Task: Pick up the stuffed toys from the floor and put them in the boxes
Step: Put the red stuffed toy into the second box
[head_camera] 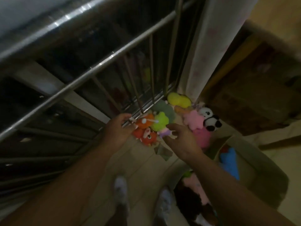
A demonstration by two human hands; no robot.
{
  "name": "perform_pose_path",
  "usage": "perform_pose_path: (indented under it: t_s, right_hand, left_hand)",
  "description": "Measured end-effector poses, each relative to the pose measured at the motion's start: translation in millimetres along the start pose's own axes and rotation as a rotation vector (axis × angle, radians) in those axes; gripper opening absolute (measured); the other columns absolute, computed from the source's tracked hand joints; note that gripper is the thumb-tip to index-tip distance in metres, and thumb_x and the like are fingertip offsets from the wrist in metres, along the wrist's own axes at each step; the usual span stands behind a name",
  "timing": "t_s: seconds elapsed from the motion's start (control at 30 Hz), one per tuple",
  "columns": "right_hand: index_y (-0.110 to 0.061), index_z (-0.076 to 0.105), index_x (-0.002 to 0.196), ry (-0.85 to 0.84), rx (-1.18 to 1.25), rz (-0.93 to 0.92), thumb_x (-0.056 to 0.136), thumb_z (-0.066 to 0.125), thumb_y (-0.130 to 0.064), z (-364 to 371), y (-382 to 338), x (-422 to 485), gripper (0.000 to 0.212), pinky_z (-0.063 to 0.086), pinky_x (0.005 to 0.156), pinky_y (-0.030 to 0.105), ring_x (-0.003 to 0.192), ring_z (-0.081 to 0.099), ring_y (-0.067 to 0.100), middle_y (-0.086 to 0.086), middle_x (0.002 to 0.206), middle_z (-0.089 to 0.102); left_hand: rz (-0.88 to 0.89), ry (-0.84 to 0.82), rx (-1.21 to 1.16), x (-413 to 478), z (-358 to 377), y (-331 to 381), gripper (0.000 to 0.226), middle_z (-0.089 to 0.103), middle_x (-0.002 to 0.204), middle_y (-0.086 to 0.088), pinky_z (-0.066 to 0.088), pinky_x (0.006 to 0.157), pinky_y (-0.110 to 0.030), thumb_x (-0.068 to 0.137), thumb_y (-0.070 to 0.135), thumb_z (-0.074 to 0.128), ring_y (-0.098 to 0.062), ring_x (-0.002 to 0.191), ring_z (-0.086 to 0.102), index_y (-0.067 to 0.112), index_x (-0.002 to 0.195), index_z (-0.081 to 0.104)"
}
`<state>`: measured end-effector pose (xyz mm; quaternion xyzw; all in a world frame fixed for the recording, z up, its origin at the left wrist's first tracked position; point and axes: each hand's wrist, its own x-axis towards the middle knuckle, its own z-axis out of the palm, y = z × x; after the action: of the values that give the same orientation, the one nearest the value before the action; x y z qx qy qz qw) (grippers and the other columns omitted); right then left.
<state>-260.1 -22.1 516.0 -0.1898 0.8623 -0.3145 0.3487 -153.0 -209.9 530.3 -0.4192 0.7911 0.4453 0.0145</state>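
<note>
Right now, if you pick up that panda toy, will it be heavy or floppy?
Probably light and squashy: the panda looks like fluffy plush. Its limbs may flop. It likely won't roll, since it rests against the pink toy.

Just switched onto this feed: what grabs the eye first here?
A bright heap of stuffed toys lies on the floor at the foot of the metal railing, a black-and-white panda at its right edge. The left hand and right hand both reach into it. At lower right, a box already holds a blue toy.
</note>
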Motion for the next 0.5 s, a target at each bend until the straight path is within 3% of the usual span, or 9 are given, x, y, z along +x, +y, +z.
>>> perform_pose_path:
  t_s: [0.13, 0.27, 0.33, 0.37, 0.43, 0.5]
  right_hand:
    - [-0.024, 0.055, 0.131, 0.003, 0.017, 0.048, 0.086, 0.065, -0.036, 55.2, 40.2, 64.7, 0.047, 0.051, 0.09, 0.034, 0.113, 0.058, 0.018, 0.001, 0.132, 0.058]
    - [-0.022, 0.063, 0.12, 0.008, 0.018, 0.106, 0.086, 0.066, -0.033, 127.1, 94.2, 134.1, 0.036, 0.042, 0.079, 0.022, 0.107, 0.061, 0.017, 0.001, 0.119, 0.065]
    - [-0.022, 0.067, 0.108, 0.007, 0.048, 0.13, 0.087, 0.065, -0.034, 168.4, 125.7, 168.1, 0.024, 0.039, 0.073, 0.019, 0.097, 0.062, 0.016, 0.0, 0.104, 0.069]
    - [-0.024, 0.068, 0.102, 0.001, 0.064, 0.13, 0.089, 0.064, -0.035, 188.3, 141.1, 185.2, 0.018, 0.038, 0.067, 0.014, 0.09, 0.062, 0.011, -0.005, 0.094, 0.068]
    - [-0.028, 0.065, 0.096, -0.029, 0.065, 0.125, 0.09, 0.064, -0.031, 227.0, 173.1, 216.1, 0.007, 0.034, 0.06, 0.0, 0.072, 0.056, -0.008, -0.019, 0.078, 0.059]
    - [-0.02, 0.066, 0.105, -0.072, 0.036, 0.114, 0.088, 0.066, -0.026, 263.2, 205.8, 249.5, 0.018, 0.031, 0.062, -0.006, 0.073, 0.055, -0.017, -0.019, 0.084, 0.061]
  left_hand:
    - [-0.03, -0.083, -0.009, 65.7, 50.3, -67.3, 0.029, 0.062, 0.103, 0.008, 0.044, 0.08, -0.024, 0.084, 0.022, 0.07, -0.01, 0.096, 0.058, 0.024, 0.112, 0.062]
    - [-0.045, -0.181, 0.05, 135.2, 109.8, -154.9, 0.018, 0.071, 0.098, 0.009, 0.054, 0.086, -0.04, 0.076, 0.043, 0.065, -0.014, 0.095, 0.066, 0.042, 0.094, 0.063]
    - [-0.068, -0.212, 0.038, 165.8, 141.5, -196.5, 0.019, 0.069, 0.098, 0.01, 0.052, 0.085, -0.029, 0.075, 0.04, 0.062, -0.016, 0.098, 0.064, 0.051, 0.09, 0.061]
    - [-0.082, -0.247, 0.04, 182.5, 157.9, -218.2, 0.023, 0.067, 0.101, 0.009, 0.049, 0.079, -0.021, 0.08, 0.032, 0.064, -0.017, 0.1, 0.062, 0.049, 0.097, 0.063]
    - [-0.129, -0.275, 0.056, 213.3, 191.2, -262.4, 0.024, 0.064, 0.11, -0.004, 0.042, 0.073, -0.018, 0.09, 0.017, 0.061, -0.023, 0.105, 0.06, 0.024, 0.113, 0.063]
    - [-0.136, -0.262, 0.066, 235.7, 220.1, -301.3, 0.021, 0.064, 0.113, -0.012, 0.04, 0.07, -0.021, 0.092, 0.013, 0.058, -0.023, 0.103, 0.06, 0.01, 0.112, 0.062]
